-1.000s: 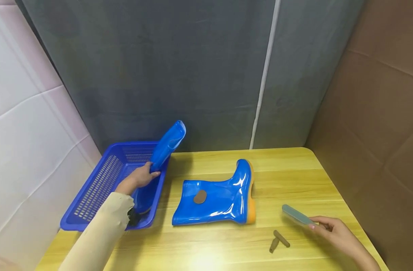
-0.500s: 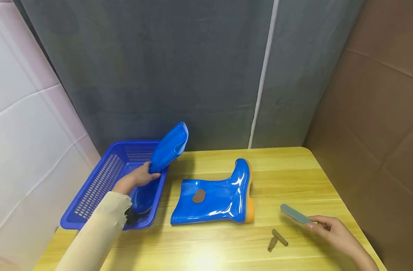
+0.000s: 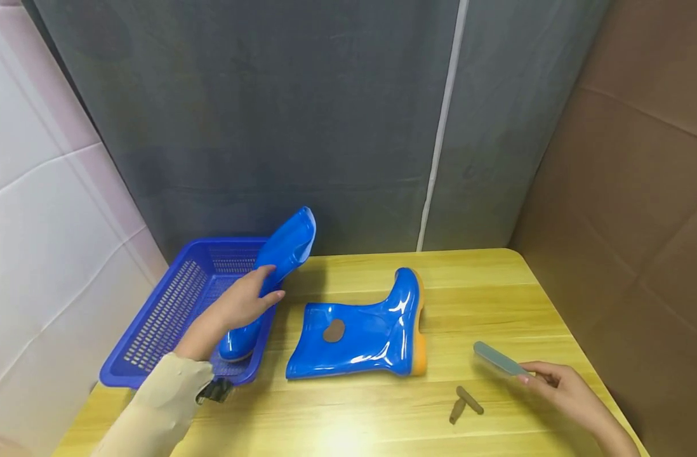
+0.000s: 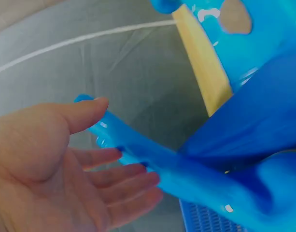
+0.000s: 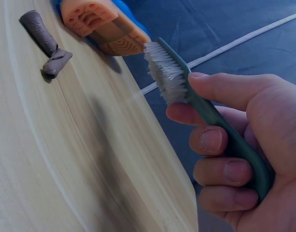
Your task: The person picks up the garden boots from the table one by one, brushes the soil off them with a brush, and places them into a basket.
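Left hand (image 3: 242,306) uncurled beside boot (image 3: 289,243), brush (image 3: 499,359) gripped (right hand (image 3: 567,395)).

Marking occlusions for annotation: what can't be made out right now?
Basket boot, head view: middle hidden behind the left hand.
Bristles, head view: hidden under the brush.
Lying boot, right wrist view: partly cut off by top edge.
Basket, left wrist view: mostly cut off by bottom edge.

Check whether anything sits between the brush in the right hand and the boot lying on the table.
Nothing visible stands between the brush in the right hand and the boot lying on the table. The two brown rolls lie off the direct line, lower in the head view.
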Available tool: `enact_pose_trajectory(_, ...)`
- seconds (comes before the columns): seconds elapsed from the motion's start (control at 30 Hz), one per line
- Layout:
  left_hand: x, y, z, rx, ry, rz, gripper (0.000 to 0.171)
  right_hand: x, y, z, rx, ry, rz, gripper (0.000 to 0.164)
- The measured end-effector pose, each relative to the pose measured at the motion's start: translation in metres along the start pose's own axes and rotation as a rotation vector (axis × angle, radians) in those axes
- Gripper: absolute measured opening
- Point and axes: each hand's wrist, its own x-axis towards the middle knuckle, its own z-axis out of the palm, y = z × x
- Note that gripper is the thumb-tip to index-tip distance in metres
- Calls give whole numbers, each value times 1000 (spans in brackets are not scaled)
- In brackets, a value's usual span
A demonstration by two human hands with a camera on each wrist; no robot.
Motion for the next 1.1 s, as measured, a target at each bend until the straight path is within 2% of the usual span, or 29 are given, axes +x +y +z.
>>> enact_pose_trajectory(0.23, -19, 5, 16, 7, 144, 20, 63, 0, 0, 0, 2, 6, -4, 45)
enact_pose_trajectory(0.33, -28, 9, 25, -2, 222, 84, 59, 0, -1, 1, -3, 22, 4, 43)
enact_pose_trajectory(0.4, -35, 12, 36, -13, 276, 139, 56, 0, -1, 0, -6, 26, 2, 42)
enact_pose_trajectory(0.5, -47, 18, 55, -26, 320, 193, 52, -1, -1, -1, 0, 22, 5, 41)
enact_pose_trajectory(0.7, -65, 25, 86, -29, 280, 216, 53, 1, -2, -2, 0, 2, 5, 43)
enact_pose_trajectory(0.83, -65, 28, 103, -4, 285, 239, 54, 0, -2, -1, 11, -2, 1, 43)
enact_pose_trajectory(1.1, -69, 34, 133, -21, 248, 219, 53, -3, -2, 0, 8, 9, 13, 46)
